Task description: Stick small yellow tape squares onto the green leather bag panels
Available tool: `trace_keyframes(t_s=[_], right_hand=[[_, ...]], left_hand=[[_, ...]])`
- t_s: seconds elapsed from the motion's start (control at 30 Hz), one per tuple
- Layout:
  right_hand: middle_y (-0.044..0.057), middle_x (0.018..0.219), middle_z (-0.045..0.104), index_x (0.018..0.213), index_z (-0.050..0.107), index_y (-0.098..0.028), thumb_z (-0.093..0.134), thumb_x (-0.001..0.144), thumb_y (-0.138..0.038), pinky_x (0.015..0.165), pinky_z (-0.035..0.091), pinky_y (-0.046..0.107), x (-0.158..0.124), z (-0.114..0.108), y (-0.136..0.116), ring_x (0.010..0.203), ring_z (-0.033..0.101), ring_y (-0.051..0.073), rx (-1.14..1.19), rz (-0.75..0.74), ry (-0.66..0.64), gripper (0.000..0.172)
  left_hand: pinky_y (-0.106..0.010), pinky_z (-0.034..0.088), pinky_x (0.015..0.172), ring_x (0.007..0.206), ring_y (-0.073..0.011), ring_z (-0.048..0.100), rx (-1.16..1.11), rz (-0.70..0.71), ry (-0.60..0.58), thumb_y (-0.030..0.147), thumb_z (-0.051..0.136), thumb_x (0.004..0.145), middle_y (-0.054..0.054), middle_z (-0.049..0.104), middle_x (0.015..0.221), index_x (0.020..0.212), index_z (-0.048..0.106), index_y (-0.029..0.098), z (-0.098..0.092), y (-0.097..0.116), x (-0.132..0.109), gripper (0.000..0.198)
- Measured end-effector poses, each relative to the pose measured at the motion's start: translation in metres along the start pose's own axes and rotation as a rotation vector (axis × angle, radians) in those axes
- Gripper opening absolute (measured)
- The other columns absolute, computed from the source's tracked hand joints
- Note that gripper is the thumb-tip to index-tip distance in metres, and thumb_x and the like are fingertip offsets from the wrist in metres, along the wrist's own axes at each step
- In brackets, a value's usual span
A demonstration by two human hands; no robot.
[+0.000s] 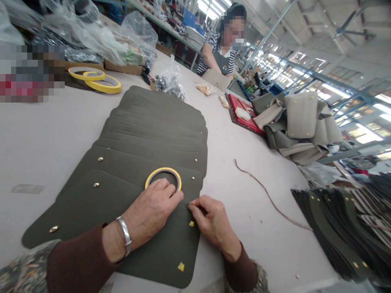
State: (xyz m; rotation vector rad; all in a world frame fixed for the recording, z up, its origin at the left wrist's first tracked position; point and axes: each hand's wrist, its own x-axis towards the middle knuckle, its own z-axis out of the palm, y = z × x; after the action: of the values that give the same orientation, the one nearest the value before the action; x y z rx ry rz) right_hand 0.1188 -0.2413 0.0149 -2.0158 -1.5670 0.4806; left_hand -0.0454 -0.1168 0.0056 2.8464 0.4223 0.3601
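My left hand [152, 205] is closed on a narrow roll of yellow tape [148, 179], held over the front dark olive panel [106, 215]. Just right of it, my right hand [212, 217] pinches thumb and forefinger together near that panel's right edge; whatever is between the fingertips is too small to make out. Below the right fingertips a small yellow tape piece [191, 224] is stuck to the panel, and another tape piece [181, 267] sits near its lower corner. Gold-coloured studs [54, 229] show on the front panels. More olive panels [159, 114] lie overlapped behind.
Two yellow tape rolls [105, 83] lie at the back left beside plastic bags [140, 34]. A brown cord [259, 187] runs across the table to a stack of dark strips [324, 228]. Beige and olive pieces [301, 116] are heaped behind it. Another person [218, 53] works opposite.
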Motion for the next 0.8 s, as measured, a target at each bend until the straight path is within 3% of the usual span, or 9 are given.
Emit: trace_keyframes(t_s=[0.17,0.2,0.27,0.33,0.4,0.47,0.57,0.67,0.8], right_hand=[[0.002,0.074,0.067,0.078,0.069,-0.02,0.06,0.087,-0.015,0.067,0.045,0.026,0.004,0.002,-0.001,0.069,0.061,0.015,-0.021,0.001,-0.005,0.013],[0.001,0.074,0.067,0.085,0.07,-0.02,0.062,0.086,-0.016,0.067,0.045,0.025,0.004,0.001,0.0,0.067,0.062,0.015,0.014,0.028,-0.015,0.009],[-0.001,0.072,0.066,0.107,0.066,-0.021,0.062,0.087,-0.02,0.061,0.047,0.024,0.004,-0.003,0.004,0.061,0.061,0.013,0.15,0.118,-0.026,0.02],[-0.003,0.068,0.064,0.114,0.061,-0.02,0.058,0.091,-0.025,0.055,0.047,0.023,0.001,-0.007,0.01,0.055,0.059,0.013,0.272,0.183,-0.005,0.024],[0.0,0.069,0.065,0.099,0.065,-0.019,0.056,0.093,-0.026,0.058,0.048,0.024,-0.004,-0.01,0.015,0.059,0.06,0.013,0.243,0.117,0.028,0.014],[0.003,0.073,0.066,0.086,0.068,-0.019,0.057,0.093,-0.025,0.065,0.048,0.025,-0.008,-0.01,0.016,0.067,0.062,0.015,0.101,-0.03,0.033,0.014],[0.005,0.077,0.065,0.087,0.07,-0.018,0.054,0.094,-0.022,0.068,0.047,0.026,-0.01,-0.006,0.013,0.072,0.061,0.016,-0.078,-0.175,0.001,0.017],[0.005,0.077,0.064,0.087,0.069,-0.018,0.051,0.096,-0.02,0.069,0.046,0.026,-0.01,0.0,0.007,0.072,0.061,0.016,-0.175,-0.177,0.022,0.02],[0.003,0.074,0.063,0.081,0.067,-0.02,0.055,0.092,-0.018,0.064,0.042,0.023,-0.006,0.005,-0.002,0.066,0.06,0.014,-0.243,-0.074,0.045,0.016]], left_hand=[[-0.041,0.044,0.081,0.083,-0.0243,0.048,-0.004,0.001,-0.007,0.004,0.05,0.084,-0.005,0.058,0.084,0.086,0.059,0.02,0.0,0.0,0.002,0.019],[-0.04,0.044,0.08,0.083,-0.0242,0.048,-0.004,0.001,-0.005,0.004,0.05,0.085,-0.005,0.058,0.084,0.086,0.059,0.02,-0.001,0.0,0.002,0.018],[-0.04,0.044,0.08,0.083,-0.0243,0.048,0.0,0.003,-0.002,0.005,0.05,0.085,-0.005,0.058,0.084,0.086,0.059,0.02,-0.001,0.0,0.002,0.017],[-0.04,0.043,0.079,0.083,-0.0244,0.048,0.002,0.008,0.002,0.005,0.05,0.086,-0.005,0.058,0.083,0.085,0.059,0.02,-0.002,0.0,0.003,0.017],[-0.039,0.043,0.078,0.082,-0.0244,0.048,-0.001,0.017,0.012,0.004,0.049,0.086,-0.005,0.058,0.082,0.083,0.058,0.02,-0.002,-0.001,0.003,0.018],[-0.039,0.042,0.077,0.081,-0.0243,0.047,-0.004,0.023,0.027,0.004,0.049,0.086,-0.005,0.058,0.081,0.082,0.058,0.02,-0.001,-0.001,0.002,0.019],[-0.039,0.041,0.076,0.081,-0.0242,0.047,0.001,0.022,0.046,0.006,0.05,0.087,-0.005,0.058,0.081,0.082,0.058,0.02,0.0,-0.001,0.001,0.017],[-0.038,0.041,0.076,0.081,-0.0237,0.047,-0.005,0.025,0.065,0.009,0.051,0.088,-0.004,0.057,0.081,0.082,0.058,0.02,-0.001,-0.001,0.001,0.015],[-0.038,0.041,0.077,0.08,-0.0234,0.047,-0.013,0.029,0.073,0.008,0.05,0.088,-0.004,0.058,0.08,0.081,0.058,0.02,-0.003,0.001,0.002,0.015]])
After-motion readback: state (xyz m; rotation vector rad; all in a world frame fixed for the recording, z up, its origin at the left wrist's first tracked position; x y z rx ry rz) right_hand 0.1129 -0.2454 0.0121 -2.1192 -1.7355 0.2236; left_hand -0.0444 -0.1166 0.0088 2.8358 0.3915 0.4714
